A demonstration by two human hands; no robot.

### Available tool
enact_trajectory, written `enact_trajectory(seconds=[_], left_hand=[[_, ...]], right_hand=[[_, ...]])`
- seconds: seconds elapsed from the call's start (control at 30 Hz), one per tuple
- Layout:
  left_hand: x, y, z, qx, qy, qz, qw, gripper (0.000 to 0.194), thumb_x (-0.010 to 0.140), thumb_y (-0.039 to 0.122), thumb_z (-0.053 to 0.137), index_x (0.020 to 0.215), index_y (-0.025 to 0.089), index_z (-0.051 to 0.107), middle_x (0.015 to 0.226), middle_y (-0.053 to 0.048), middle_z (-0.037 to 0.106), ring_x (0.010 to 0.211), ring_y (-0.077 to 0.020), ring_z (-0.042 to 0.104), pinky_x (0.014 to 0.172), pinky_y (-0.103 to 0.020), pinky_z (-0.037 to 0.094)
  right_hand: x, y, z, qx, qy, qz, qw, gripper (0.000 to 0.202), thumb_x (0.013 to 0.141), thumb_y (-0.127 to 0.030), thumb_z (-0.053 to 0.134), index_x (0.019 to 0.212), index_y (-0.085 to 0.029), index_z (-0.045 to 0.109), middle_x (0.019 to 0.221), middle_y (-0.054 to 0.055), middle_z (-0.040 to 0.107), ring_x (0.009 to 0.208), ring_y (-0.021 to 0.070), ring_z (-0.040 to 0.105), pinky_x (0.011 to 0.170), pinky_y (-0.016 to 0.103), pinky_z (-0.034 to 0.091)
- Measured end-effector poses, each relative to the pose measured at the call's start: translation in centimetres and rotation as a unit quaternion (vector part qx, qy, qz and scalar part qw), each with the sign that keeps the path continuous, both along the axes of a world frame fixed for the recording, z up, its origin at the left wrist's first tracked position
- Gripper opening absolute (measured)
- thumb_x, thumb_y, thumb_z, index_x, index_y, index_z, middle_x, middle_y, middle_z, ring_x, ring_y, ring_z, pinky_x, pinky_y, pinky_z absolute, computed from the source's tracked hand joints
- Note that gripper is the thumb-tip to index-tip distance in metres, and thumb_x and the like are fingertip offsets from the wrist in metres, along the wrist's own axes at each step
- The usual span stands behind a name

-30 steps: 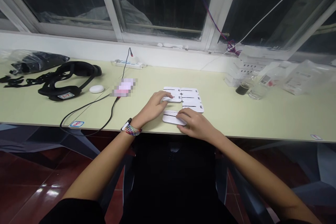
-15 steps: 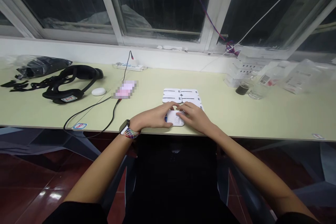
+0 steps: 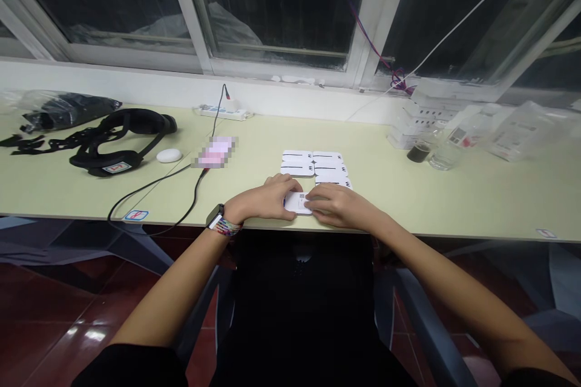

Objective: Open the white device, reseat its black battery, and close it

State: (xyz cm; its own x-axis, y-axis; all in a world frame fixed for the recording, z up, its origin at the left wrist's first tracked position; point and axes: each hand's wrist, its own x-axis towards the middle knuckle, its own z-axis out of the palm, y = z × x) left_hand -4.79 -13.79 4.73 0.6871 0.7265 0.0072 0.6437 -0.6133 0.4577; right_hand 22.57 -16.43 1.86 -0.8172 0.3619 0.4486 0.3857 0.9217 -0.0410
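At the table's front edge, a flat white piece with rounded corners point(image 3: 297, 202) lies between my hands. A small QR code and faint print show on its face, and a blue bit at its left end. My left hand point(image 3: 267, 198) holds it from the left, thumb at the near side and fingers at the far side. The bunched fingertips of my right hand point(image 3: 342, 207) press on its right part and hide that end. Just beyond, several white rounded cards point(image 3: 297, 167) lie in two columns, marked with black lines and a W-like sign.
Left are a phone point(image 3: 215, 152) on a cable, a white oval case point(image 3: 169, 155) and a black headset point(image 3: 104, 160). A power strip point(image 3: 223, 112) lies by the wall. Right stand a dark-filled jar point(image 3: 418, 153), a clear bottle point(image 3: 447, 154) and stacked white baskets point(image 3: 422, 115).
My right hand has shifted slightly toward me, its fingers closer together. The white piece shows a QR code where a text label showed before. My left hand keeps nearly the same place.
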Motion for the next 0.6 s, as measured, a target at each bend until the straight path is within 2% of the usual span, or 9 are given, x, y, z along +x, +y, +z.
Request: enact_trajectory(seconds=[0.13, 0.33, 0.5, 0.6], left_hand=[[-0.2, 0.2, -0.2, -0.015, -0.022, -0.025, 0.999, 0.058, 0.081, 0.040, 0.077, 0.135, 0.025, 0.067, 0.131, -0.009, 0.066, 0.130, -0.0355, 0.060, 0.108, -0.046, 0.051], [0.0, 0.4, -0.2, -0.017, -0.033, -0.043, 0.998, 0.051, 0.082, 0.040, 0.079, 0.130, 0.024, 0.069, 0.128, -0.008, 0.067, 0.129, -0.0345, 0.061, 0.108, -0.045, 0.052], [0.2, 0.6, -0.3, -0.009, -0.048, -0.050, 0.998, 0.047, 0.078, 0.035, 0.079, 0.123, 0.023, 0.070, 0.119, -0.008, 0.068, 0.123, -0.0342, 0.061, 0.105, -0.047, 0.053], [0.2, 0.8, -0.5, -0.009, -0.054, -0.050, 0.997, 0.048, 0.077, 0.034, 0.079, 0.123, 0.023, 0.070, 0.118, -0.007, 0.067, 0.121, -0.0340, 0.062, 0.104, -0.048, 0.054]], right_hand=[[-0.2, 0.3, 0.6, 0.034, -0.028, 0.009, 0.999, 0.021, 0.107, -0.016, 0.060, 0.118, -0.018, 0.078, 0.113, 0.013, 0.078, 0.104, 0.0253, 0.073, 0.090, 0.042, 0.062], [-0.9, 0.8, 1.6, 0.116, -0.142, 0.019, 0.983, 0.022, 0.112, -0.017, 0.052, 0.106, -0.017, 0.074, 0.103, 0.012, 0.077, 0.096, 0.0241, 0.069, 0.085, 0.040, 0.057], [-2.2, 0.5, 2.1, 0.197, -0.254, 0.009, 0.947, 0.028, 0.103, 0.005, 0.048, 0.104, -0.013, 0.068, 0.098, 0.012, 0.075, 0.086, 0.0226, 0.069, 0.068, 0.035, 0.053], [-2.8, 0.2, 2.1, 0.209, -0.285, -0.003, 0.936, 0.031, 0.100, 0.009, 0.045, 0.108, -0.012, 0.067, 0.095, 0.012, 0.073, 0.083, 0.0228, 0.069, 0.056, 0.033, 0.046]])
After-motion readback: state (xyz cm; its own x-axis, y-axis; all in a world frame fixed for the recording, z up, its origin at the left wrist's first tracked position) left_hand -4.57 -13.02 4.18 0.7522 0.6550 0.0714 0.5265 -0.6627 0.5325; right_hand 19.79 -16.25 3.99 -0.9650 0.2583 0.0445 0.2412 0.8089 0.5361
